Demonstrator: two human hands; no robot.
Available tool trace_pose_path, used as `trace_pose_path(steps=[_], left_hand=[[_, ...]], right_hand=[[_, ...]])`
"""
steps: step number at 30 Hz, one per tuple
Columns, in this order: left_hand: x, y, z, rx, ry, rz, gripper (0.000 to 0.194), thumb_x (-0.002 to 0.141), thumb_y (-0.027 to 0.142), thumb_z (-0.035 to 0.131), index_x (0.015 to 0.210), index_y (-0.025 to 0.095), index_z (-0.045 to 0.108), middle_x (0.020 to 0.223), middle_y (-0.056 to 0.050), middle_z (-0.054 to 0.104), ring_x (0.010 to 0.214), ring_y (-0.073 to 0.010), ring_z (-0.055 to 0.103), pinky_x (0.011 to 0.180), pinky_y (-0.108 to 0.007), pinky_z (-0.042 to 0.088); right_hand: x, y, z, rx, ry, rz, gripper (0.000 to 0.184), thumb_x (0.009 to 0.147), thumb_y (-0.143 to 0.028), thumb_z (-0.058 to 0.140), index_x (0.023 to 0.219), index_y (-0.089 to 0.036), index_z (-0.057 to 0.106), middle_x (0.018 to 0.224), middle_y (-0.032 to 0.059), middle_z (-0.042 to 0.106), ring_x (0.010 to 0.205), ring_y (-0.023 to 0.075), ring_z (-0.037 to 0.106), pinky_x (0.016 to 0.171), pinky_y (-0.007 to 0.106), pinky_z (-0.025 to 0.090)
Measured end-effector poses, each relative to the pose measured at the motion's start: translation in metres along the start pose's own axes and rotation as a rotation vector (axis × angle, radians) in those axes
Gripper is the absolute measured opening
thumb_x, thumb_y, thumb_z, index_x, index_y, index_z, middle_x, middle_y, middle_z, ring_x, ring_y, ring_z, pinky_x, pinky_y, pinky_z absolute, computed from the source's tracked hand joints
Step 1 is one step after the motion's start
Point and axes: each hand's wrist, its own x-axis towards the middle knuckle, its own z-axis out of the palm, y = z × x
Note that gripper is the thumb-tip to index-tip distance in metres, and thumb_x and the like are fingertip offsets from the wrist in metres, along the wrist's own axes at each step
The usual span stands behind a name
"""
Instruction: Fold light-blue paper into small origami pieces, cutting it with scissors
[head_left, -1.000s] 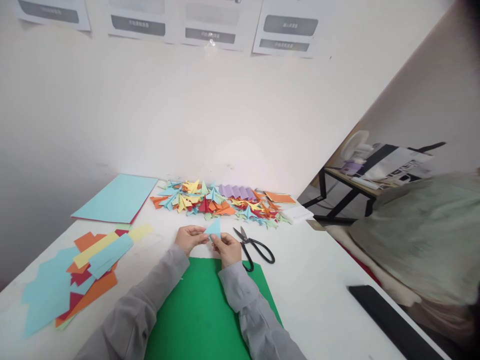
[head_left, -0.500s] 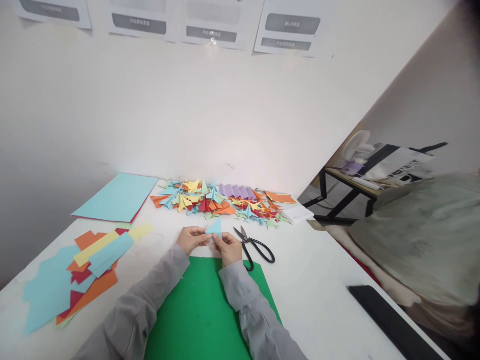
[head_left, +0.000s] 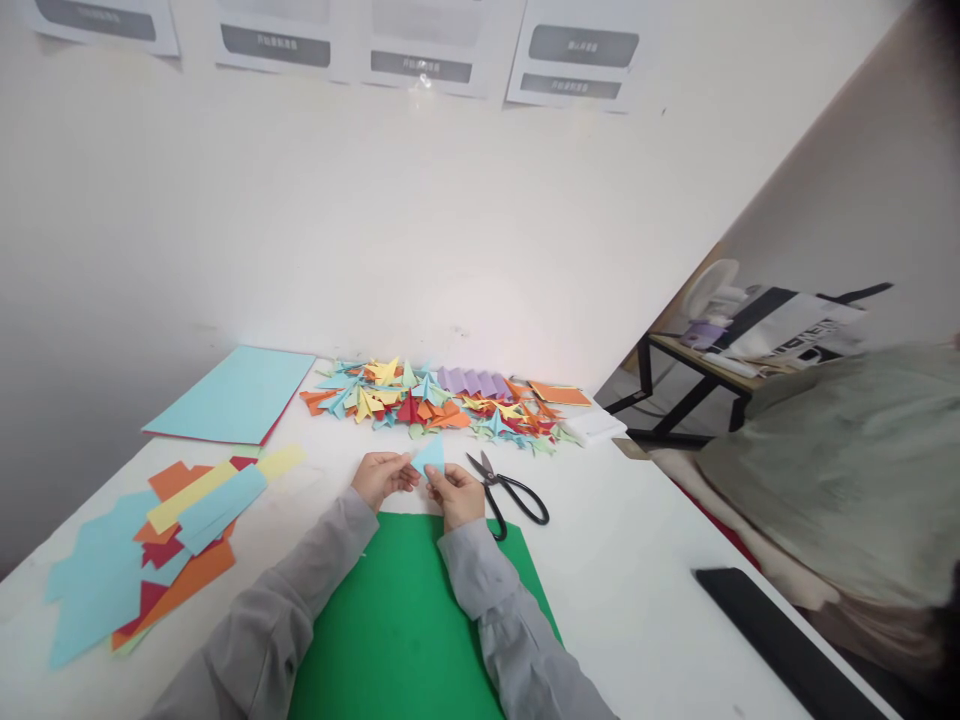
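Observation:
A small light-blue folded paper triangle (head_left: 430, 456) is held up just beyond the top edge of a green sheet (head_left: 397, 610). My right hand (head_left: 459, 495) pinches its lower right part between thumb and fingers. At the triangle's left corner are the curled fingertips of my left hand (head_left: 381, 478), with the thumb against the paper. Black-handled scissors (head_left: 501, 490) lie to the right of my right hand, blades parted and pointing away, one handle loop over the green sheet.
Folded paper pieces (head_left: 420, 400) in several colours line the wall. At left lie loose paper cuttings (head_left: 180, 530) and a stack of light-blue sheets (head_left: 232, 395). A black flat bar (head_left: 780, 640) lies along the right edge. Another person's green garment (head_left: 840, 470) is beyond it.
My right thumb has shifted up over the face of the blue triangle, and my left fingers have opened slightly. The scissors and the paper piles stay put.

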Motion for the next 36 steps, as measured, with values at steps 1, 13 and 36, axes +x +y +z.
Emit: trace_pose_path(steps=[1, 13, 36], left_hand=[[-0.0001, 0.0004, 0.0000, 0.003, 0.005, -0.002, 0.028, 0.055, 0.034, 0.065, 0.051, 0.007, 0.059, 0.052, -0.009, 0.061, 0.046, -0.0118, 0.054, 0.047, -0.024, 0.040], [0.0024, -0.0049, -0.0048, 0.136, 0.030, 0.078, 0.021, 0.048, 0.028, 0.070, 0.053, 0.010, 0.060, 0.049, -0.004, 0.060, 0.044, -0.0103, 0.051, 0.047, -0.024, 0.040], [0.0004, 0.0007, -0.0072, 0.301, -0.192, -0.030, 0.033, 0.057, 0.043, 0.060, 0.050, 0.013, 0.049, 0.038, 0.002, 0.046, 0.031, -0.0068, 0.042, 0.032, -0.018, 0.025]], right_hand=[[0.0002, 0.0002, -0.0002, 0.004, 0.002, 0.004, 0.024, 0.047, -0.031, 0.071, 0.057, -0.013, 0.059, 0.041, -0.0036, 0.053, 0.036, 0.0065, 0.043, 0.040, 0.020, 0.035], [0.0012, 0.0003, 0.0000, 0.006, 0.006, 0.021, 0.025, 0.046, -0.032, 0.071, 0.057, -0.013, 0.059, 0.039, -0.0044, 0.053, 0.035, 0.0062, 0.043, 0.039, 0.020, 0.035], [-0.0004, -0.0024, 0.0000, 0.040, -0.178, 0.093, 0.019, 0.045, -0.026, 0.072, 0.052, -0.014, 0.060, 0.040, -0.0037, 0.054, 0.034, 0.0055, 0.042, 0.037, 0.018, 0.032]])
